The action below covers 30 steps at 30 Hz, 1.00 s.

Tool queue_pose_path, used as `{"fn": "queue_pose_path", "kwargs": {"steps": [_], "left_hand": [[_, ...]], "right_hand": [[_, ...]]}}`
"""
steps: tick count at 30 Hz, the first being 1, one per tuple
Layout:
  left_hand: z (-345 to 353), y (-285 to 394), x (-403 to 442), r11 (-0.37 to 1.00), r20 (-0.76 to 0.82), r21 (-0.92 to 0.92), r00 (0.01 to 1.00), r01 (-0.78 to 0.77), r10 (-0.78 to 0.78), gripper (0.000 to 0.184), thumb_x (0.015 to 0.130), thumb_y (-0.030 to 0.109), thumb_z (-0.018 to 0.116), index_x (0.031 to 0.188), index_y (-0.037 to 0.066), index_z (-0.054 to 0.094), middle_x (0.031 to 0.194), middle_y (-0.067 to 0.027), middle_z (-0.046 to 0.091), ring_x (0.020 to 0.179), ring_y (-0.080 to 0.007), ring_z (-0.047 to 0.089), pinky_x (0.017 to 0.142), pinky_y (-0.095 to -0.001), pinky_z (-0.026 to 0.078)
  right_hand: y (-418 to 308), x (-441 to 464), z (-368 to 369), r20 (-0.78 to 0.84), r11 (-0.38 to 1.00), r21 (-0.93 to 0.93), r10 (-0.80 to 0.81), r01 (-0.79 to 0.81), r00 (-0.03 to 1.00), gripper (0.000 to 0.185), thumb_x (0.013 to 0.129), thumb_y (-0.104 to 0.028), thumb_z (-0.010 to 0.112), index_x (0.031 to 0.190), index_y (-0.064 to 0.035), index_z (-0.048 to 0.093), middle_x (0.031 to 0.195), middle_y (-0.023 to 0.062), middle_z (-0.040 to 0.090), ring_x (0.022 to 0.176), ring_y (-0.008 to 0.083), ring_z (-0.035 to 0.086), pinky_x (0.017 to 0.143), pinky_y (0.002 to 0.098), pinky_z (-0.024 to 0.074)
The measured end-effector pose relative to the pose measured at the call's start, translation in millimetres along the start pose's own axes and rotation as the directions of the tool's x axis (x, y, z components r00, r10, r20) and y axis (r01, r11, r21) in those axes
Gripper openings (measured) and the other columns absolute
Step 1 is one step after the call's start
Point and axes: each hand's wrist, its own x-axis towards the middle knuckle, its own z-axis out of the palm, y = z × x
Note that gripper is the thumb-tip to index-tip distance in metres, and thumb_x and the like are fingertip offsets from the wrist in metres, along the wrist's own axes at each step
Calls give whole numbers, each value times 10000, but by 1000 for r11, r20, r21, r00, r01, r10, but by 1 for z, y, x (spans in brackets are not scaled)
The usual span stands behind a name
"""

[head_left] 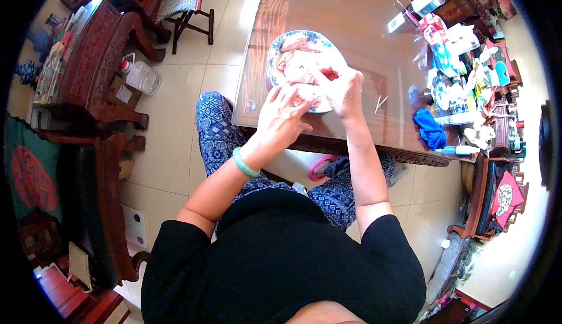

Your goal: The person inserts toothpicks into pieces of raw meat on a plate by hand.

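Note:
A white plate with a blue pattern point(273, 60) holds pale pink pieces of what looks like raw meat point(294, 60). My left hand point(280, 116), a green bangle on its wrist, lies over the plate's near edge, fingers apart and touching the meat. My right hand point(344, 89) is above the plate's right side, thumb and fingers pinched together. What it pinches is too small and overexposed to make out. To the right of that hand, a few thin white sticks like toothpicks point(380, 102) lie on the table.
The glass-topped wooden table point(369, 37) extends ahead of me. A blue cloth point(430, 129) and a crowd of bottles, packets and dishes point(453, 84) line its right side. A woven stool point(181, 2) and a plastic jug point(140, 77) stand on the floor at left.

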Motion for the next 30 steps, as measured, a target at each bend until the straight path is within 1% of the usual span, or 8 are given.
{"fn": "queue_pose_path", "kwargs": {"steps": [2, 4, 11, 13, 16, 21, 27, 30], "left_hand": [[-1, 1, 0, 1000, 8, -18, 1000, 2, -2, 586, 671, 249, 787, 1223, 151, 617, 1189, -187, 536, 1222, -339, 462, 1075, -464, 315], [0, 1, 2, 1000, -14, -14, 1000, -14, 14, 581, 670, 245, 786, 1219, 150, 619, 1183, -184, 540, 1218, -336, 465, 1076, -463, 313], [-3, 2, 2, 999, 12, -34, 1000, -1, 2, 574, 660, 257, 791, 1204, 163, 635, 1142, -160, 548, 1185, -323, 478, 1062, -455, 323], [0, 2, 3, 1000, -24, -16, 1000, -11, 11, 573, 657, 265, 795, 1198, 164, 638, 1133, -156, 550, 1178, -322, 481, 1057, -453, 328], [2, 1, 0, 1000, -35, 6, 999, -8, 9, 574, 651, 279, 801, 1190, 165, 641, 1121, -146, 554, 1167, -320, 485, 1051, -451, 334], [-1, 2, 4, 999, -71, -2, 997, -40, 39, 562, 657, 286, 801, 1182, 160, 644, 1120, -137, 557, 1159, -322, 488, 1049, -450, 336], [-1, 2, 3, 999, 26, -47, 1000, 2, 0, 589, 651, 301, 812, 1187, 143, 627, 1213, -160, 541, 1246, -331, 442, 1095, -460, 280], [2, 3, 3, 1000, 21, -6, 1000, -2, 2, 595, 649, 308, 813, 1189, 141, 626, 1219, -170, 539, 1247, -342, 441, 1098, -462, 277]], "right_hand": [[3, -1, 4, 45, 996, 59, 63, -65, 997, 150, 765, -74, 754, 872, 25, 722, 719, 130, 707, 633, 150, 678, 603, 284, 546], [13, 2, 11, 45, 941, -101, -319, 322, 947, 152, 765, -76, 756, 868, 29, 721, 717, 129, 709, 618, 132, 665, 583, 281, 538], [11, 1, 8, 82, 998, -40, 50, -47, 995, 194, 787, -149, 772, 856, 26, 724, 697, 107, 705, 585, 108, 624, 562, 275, 514], [17, 4, 9, 37, 983, -97, -153, 155, 988, 198, 799, -163, 771, 834, 27, 723, 670, 104, 699, 578, 100, 619, 562, 277, 514], [13, 5, -1, -66, 998, 25, 56, -55, 996, 191, 787, -155, 769, 803, 27, 711, 658, 101, 690, 585, 107, 622, 570, 284, 518], [29, -5, 7, 24, 994, -103, -28, 30, 999, 218, 763, -154, 795, 809, 41, 711, 681, 111, 699, 612, 108, 639, 589, 281, 527], [3, -7, -4, -138, 991, 102, 106, -92, 985, 167, 759, -130, 771, 828, 10, 711, 684, 127, 690, 598, 149, 642, 607, 313, 525], [23, -8, 2, 23, 987, -138, -80, 82, 997, 176, 760, -121, 774, 826, 26, 702, 682, 141, 685, 590, 164, 649, 586, 297, 522]]}}
